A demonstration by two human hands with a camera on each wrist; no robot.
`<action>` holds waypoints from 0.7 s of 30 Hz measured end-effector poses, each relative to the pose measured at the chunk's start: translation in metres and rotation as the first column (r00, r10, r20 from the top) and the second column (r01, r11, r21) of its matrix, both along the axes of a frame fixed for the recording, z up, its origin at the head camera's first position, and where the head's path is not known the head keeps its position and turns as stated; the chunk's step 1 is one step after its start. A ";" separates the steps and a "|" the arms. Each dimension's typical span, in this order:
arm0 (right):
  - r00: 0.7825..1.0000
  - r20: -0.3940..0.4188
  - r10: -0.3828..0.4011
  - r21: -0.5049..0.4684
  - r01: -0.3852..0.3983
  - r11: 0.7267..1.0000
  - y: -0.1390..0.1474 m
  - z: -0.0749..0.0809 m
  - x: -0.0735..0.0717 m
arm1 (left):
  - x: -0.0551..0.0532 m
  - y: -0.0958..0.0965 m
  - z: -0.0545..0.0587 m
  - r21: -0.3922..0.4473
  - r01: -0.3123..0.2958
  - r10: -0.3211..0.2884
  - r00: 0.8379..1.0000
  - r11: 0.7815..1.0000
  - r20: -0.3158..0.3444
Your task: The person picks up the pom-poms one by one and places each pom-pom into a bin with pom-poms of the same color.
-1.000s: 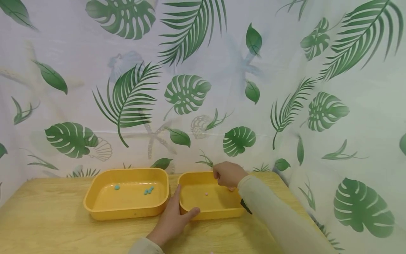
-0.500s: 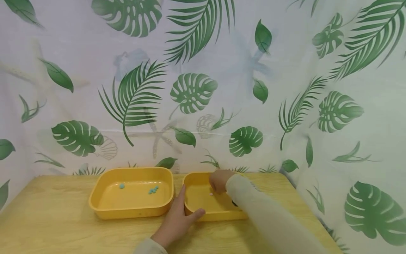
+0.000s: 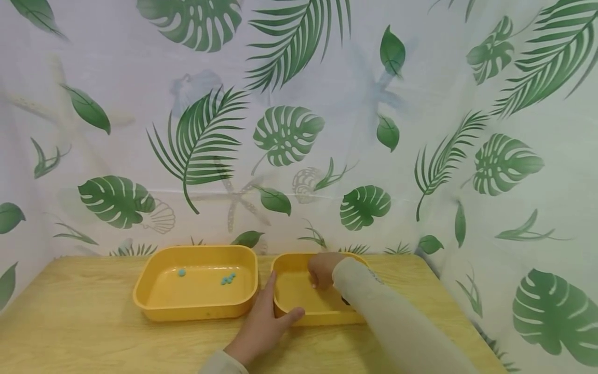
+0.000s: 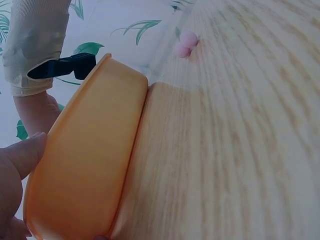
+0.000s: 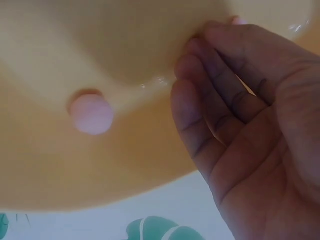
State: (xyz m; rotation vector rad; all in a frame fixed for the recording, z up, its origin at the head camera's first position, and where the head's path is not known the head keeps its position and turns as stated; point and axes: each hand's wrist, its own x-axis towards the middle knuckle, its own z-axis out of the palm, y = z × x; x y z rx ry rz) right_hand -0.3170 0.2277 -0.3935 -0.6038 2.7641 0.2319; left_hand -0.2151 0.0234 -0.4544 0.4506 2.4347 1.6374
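Observation:
My left hand (image 3: 261, 324) braces the near left corner of the right-hand yellow tray (image 3: 329, 318). Its index finger lies straight along the tray's left side, and the thumb rests at the front rim. Down inside that tray is my right hand (image 3: 322, 270), fingers bent and tips bunched near the floor. In the right wrist view a pink ball (image 5: 92, 114) lies apart from the fingertips. Another pink bit (image 5: 238, 20) peeks out just behind the topmost digit. I cannot tell whether the bunched tips hold anything.
Left of it stands a second yellow tray (image 3: 196, 312) with several small turquoise balls (image 3: 227, 280) inside. Two pink balls (image 4: 187, 42) rest on the wooden table (image 4: 235, 150). Leaf-patterned sheeting (image 3: 299, 135) rises behind the trays and at the right.
My right hand has lowered from above the tray's far rim down into it, moving slightly left. It now covers the pink ball seen on the floor earlier. The left hand keeps its place.

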 end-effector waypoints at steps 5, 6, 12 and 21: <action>1.000 -0.004 0.008 -0.051 -0.008 0.999 0.014 0.009 0.000 | 0.000 0.002 0.000 0.001 -0.006 0.006 1.000 1.000 -0.009; 1.000 -0.017 0.000 -0.073 -0.001 0.997 0.018 0.012 0.001 | 0.000 0.002 0.000 0.001 -0.009 0.009 1.000 1.000 -0.011; 0.993 -0.093 -0.071 -0.312 0.039 0.949 0.034 0.043 0.030 | 0.000 0.004 -0.002 -0.003 -0.023 0.023 1.000 1.000 -0.016; 0.949 -0.262 -0.174 -0.528 0.010 0.849 0.049 0.044 0.101 | 0.004 0.006 0.003 0.004 -0.031 0.031 0.999 1.000 -0.034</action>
